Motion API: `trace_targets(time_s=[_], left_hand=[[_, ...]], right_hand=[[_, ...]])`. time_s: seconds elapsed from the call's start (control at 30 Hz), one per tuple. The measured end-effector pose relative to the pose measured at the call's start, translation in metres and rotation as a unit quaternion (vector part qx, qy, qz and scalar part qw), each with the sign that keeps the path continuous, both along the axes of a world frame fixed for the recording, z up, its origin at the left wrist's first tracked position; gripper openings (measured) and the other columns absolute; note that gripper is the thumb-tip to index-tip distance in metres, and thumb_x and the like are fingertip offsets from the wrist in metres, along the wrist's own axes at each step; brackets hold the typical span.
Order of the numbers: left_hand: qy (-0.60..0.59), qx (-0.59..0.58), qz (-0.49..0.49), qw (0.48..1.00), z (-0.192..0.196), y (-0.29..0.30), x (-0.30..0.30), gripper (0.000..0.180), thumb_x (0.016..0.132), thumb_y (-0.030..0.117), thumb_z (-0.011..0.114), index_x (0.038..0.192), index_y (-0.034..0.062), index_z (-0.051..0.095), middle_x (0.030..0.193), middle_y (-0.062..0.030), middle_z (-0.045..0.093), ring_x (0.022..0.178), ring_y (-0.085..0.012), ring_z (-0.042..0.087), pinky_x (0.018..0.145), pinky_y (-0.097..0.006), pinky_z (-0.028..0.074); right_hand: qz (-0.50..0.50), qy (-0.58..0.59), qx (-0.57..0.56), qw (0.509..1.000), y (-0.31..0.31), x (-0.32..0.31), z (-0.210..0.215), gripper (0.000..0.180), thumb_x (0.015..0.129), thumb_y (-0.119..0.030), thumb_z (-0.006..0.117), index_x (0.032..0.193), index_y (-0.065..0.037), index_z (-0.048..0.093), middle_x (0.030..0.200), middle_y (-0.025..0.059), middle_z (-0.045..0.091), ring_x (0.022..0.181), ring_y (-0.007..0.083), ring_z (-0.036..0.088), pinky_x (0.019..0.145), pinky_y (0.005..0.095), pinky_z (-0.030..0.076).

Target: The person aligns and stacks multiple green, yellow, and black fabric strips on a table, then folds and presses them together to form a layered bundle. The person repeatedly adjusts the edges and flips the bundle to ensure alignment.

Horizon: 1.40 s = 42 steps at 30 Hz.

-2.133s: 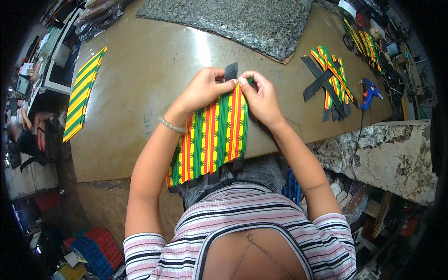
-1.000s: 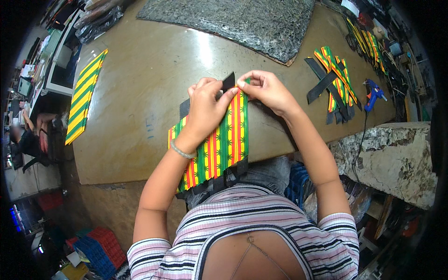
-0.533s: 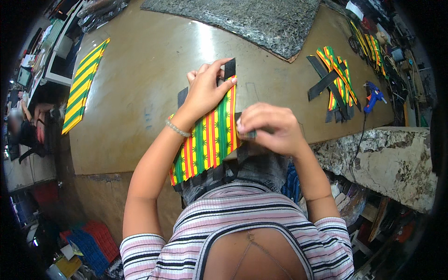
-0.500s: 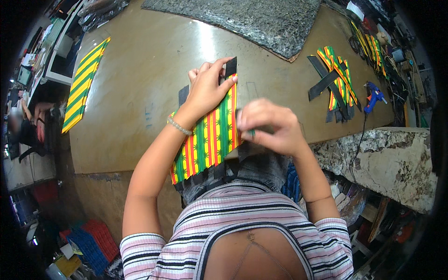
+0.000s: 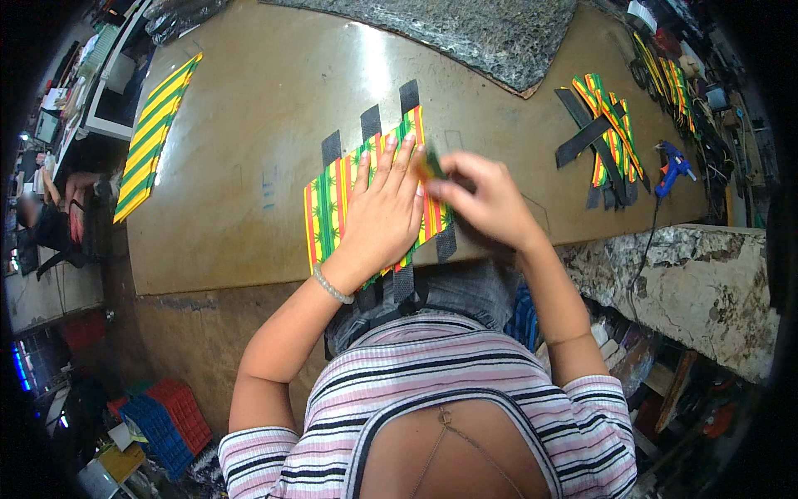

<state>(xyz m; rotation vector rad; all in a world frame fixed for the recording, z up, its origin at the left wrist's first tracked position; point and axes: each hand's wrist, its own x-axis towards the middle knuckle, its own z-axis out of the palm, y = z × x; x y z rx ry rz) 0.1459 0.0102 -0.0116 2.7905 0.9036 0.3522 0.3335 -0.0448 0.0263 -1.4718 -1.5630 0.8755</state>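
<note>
Only the head view here, so everything comes from that one look down.

My left hand [image 5: 384, 218] lies flat, fingers spread, pressing on the striped green-yellow-red fabric panel [image 5: 332, 208]. It isn't clenched or gripping anything, just a palm holding the piece down on the brown worktable [image 5: 241, 158]. My right hand [image 5: 486, 200] is pinched shut on the panel's right edge, about 3 o'clock from my left hand. It's a bit blurred, so I can't tell exactly how much cloth is in the pinch.

The panel sits near my edge of the table, with its long axis running roughly from 7 o'clock up to 1 o'clock. Black straps [image 5: 370, 123] stick out past its far edge at 12 o'clock, and more poke out at the near edge. The edge I'm working lies right under my right hand, so that hand is nearer to it and the left one just anchors.

Around it:
- a second striped strip [image 5: 154, 133] at 10 o'clock, well apart
- a pile of striped pieces with black straps [image 5: 603, 137] at 2 o'clock
- a blue glue gun [image 5: 672, 165] just beside that pile
- a dark speckled mat [image 5: 465, 33] at 12 o'clock

Nothing sits between my hands and the panel.
</note>
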Motion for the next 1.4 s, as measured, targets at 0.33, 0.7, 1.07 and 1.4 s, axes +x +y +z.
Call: trace_targets(time_s=[0.33, 0.7, 1.07, 1.4], left_hand=[[0.019, 0.034, 0.0, 0.999, 0.0, 0.002, 0.0, 0.06, 0.098, 0.024, 0.044, 0.151, -0.0015, 0.033, 0.16, -0.0179, 0.028, 0.15, -0.0334, 0.022, 0.122, -0.051, 0.012], [-0.025, 0.019, 0.018, 0.999, -0.002, 0.002, 0.003, 0.053, 0.103, 0.028, 0.039, 0.15, 0.0032, 0.038, 0.157, -0.0176, 0.035, 0.148, -0.0322, 0.028, 0.121, -0.05, 0.014], [-0.267, -0.11, -0.175, 0.941, 0.047, 0.002, -0.003, 0.034, 0.077, 0.002, 0.072, 0.11, 0.0091, 0.07, 0.114, -0.0078, 0.064, 0.107, -0.0285, 0.062, 0.09, -0.039, 0.05], [-0.257, -0.184, -0.206, 0.926, 0.034, 0.004, 0.018, 0.03, 0.083, 0.005, 0.07, 0.113, 0.005, 0.069, 0.115, -0.0099, 0.065, 0.109, -0.0283, 0.062, 0.093, -0.039, 0.05]], right_hand=[[-0.002, -0.05, -0.091, 0.995, -0.02, -0.005, -0.017, 0.027, 0.086, -0.016, 0.075, 0.103, 0.003, 0.066, 0.082, 0.0084, 0.063, 0.073, 0.0154, 0.06, 0.067, 0.031, 0.05], [-0.094, 0.266, -0.195, 0.939, -0.077, -0.027, 0.032, 0.016, 0.089, -0.011, 0.075, 0.101, -0.001, 0.07, 0.093, 0.0011, 0.07, 0.079, 0.0048, 0.063, 0.069, 0.0221, 0.051], [-0.06, 0.48, -0.227, 0.845, -0.037, 0.015, -0.026, 0.031, 0.1, -0.026, 0.062, 0.114, 0.001, 0.064, 0.097, 0.0051, 0.07, 0.08, 0.0079, 0.067, 0.07, 0.0221, 0.057], [-0.093, 0.546, -0.125, 0.823, -0.084, -0.01, -0.012, 0.045, 0.092, 0.0, 0.067, 0.133, 0.008, 0.05, 0.12, 0.0117, 0.064, 0.104, 0.016, 0.065, 0.092, 0.0296, 0.054]])
